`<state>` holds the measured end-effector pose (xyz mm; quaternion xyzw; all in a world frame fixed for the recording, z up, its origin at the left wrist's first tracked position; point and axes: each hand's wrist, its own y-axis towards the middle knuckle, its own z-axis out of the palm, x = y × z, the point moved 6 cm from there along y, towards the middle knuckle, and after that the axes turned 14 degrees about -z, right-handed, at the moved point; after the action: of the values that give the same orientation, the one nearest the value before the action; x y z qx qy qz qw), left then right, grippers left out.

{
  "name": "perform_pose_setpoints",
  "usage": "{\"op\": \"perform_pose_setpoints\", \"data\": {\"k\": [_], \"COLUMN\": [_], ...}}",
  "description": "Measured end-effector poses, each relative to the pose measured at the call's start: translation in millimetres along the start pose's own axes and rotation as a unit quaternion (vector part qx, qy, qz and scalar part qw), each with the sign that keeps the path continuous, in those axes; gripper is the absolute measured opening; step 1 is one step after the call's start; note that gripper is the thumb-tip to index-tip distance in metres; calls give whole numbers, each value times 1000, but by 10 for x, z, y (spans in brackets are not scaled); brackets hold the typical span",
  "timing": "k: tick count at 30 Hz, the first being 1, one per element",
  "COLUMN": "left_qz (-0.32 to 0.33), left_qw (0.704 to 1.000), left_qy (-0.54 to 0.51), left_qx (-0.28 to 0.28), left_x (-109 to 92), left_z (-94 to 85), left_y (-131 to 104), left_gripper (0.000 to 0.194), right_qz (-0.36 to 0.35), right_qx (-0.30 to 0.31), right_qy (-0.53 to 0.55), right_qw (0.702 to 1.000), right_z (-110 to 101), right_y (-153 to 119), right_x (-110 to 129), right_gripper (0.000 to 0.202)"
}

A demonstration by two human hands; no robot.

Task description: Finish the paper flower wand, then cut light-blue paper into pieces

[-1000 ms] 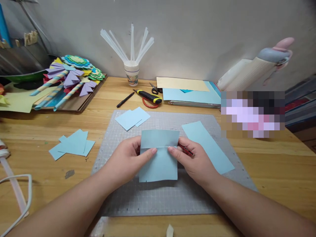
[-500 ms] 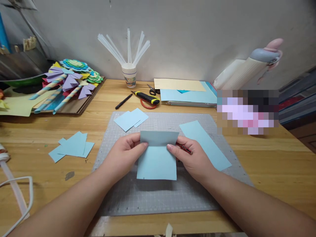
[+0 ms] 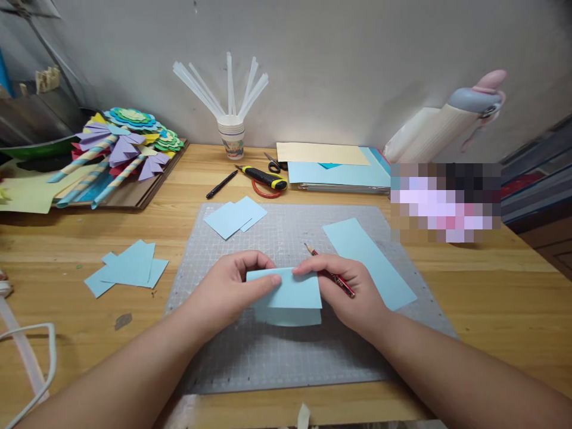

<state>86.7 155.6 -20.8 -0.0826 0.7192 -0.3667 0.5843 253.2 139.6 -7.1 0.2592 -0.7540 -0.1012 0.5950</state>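
A light blue sheet of paper, folded over at its far edge, is held above the grey cutting mat. My left hand pinches the fold's left part, thumb on top and the other fingers behind. At the right end of the fold, my right hand grips the paper with its index finger along the crease. A short dark red pencil is also tucked in that hand, its point facing away to the left. The folded flap covers the upper part of the lower layer.
Blue paper pieces and a long blue strip lie on the mat; more pieces sit left. Behind are a pen, a yellow-black cutter, scissors, a paper cup with straws, and paper flowers.
The far flap of the paper has been folded down toward me over the sheet. My right index finger has moved onto the crease, and the pencil now shows more fully.
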Motion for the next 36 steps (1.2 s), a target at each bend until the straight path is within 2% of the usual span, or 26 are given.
{"op": "perform_pose_setpoints", "data": {"k": [2,4,8,11,15,23,27,30,33,35,36], "left_qz": [9,55,212,305,354,377,353,311,251,206,187], "left_qw": [999,993,940,901,883,877,896,915,936,954,962], "left_qy": [25,82,225,272,270,259,215,174,124,82,63], "left_qx": [-17,-61,-140,-148,-149,-144,-159,-191,-213,-202,-190], "left_x": [-7,-57,-209,-256,-276,-265,-273,-290,-264,-212,-182], "left_z": [0,-16,32,110,140,153,88,-7,-98,-128,-129], "left_y": [-17,-65,-231,-334,-392,-407,-407,-392,-344,-288,-257], "left_gripper": [29,24,11,5,7,11,8,8,13,16,18], "right_qz": [4,2,-76,-149,-182,-209,-208,-170,-94,-53,-43], "right_qx": [-28,-49,11,57,63,77,54,12,-63,-100,-100], "right_qy": [-4,-10,-111,-176,-174,-179,-172,-164,-140,-108,-90], "right_qw": [1000,999,991,971,966,958,961,972,984,988,990], "right_z": [-35,-60,4,80,106,116,56,-29,-136,-172,-163], "right_y": [-21,-36,-37,-46,-51,-32,-1,33,42,28,21], "right_x": [20,54,195,267,287,342,336,276,169,117,105], "right_gripper": [25,21,20,20,18,18,19,15,12,12,10]}}
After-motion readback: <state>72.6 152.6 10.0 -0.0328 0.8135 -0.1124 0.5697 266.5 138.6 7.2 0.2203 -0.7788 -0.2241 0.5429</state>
